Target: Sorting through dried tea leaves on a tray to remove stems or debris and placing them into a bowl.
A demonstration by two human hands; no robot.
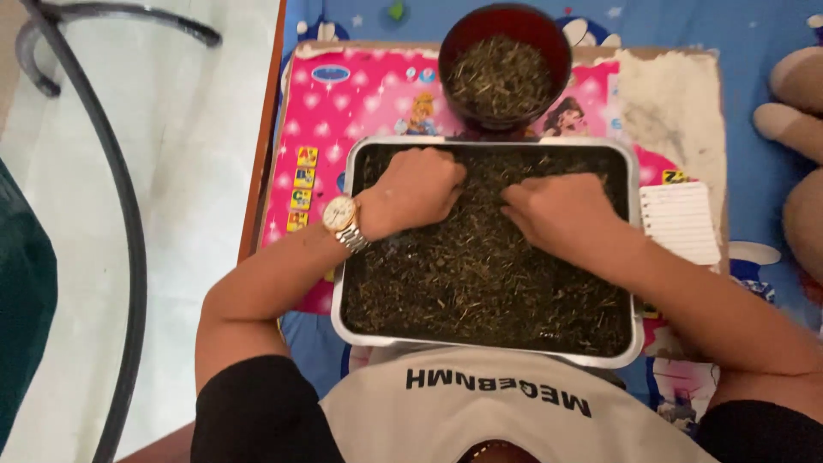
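Dried leaves [480,274] fill my metal tray [343,257] at the centre of the frame, spread in a dark, even layer from wall to wall. My left hand [420,189] is curled into a loose fist in them at the tray's upper left; my right hand [557,210] presses down beside it, fingers tucked under, so I cannot tell what they pinch. A dark red bowl [506,26] at the top centre already holds some. Most leaves remain in the tray. Underneath lies a pink picture mat [360,94] on blue cloth [737,34]; pale floor [197,171] shows at left.
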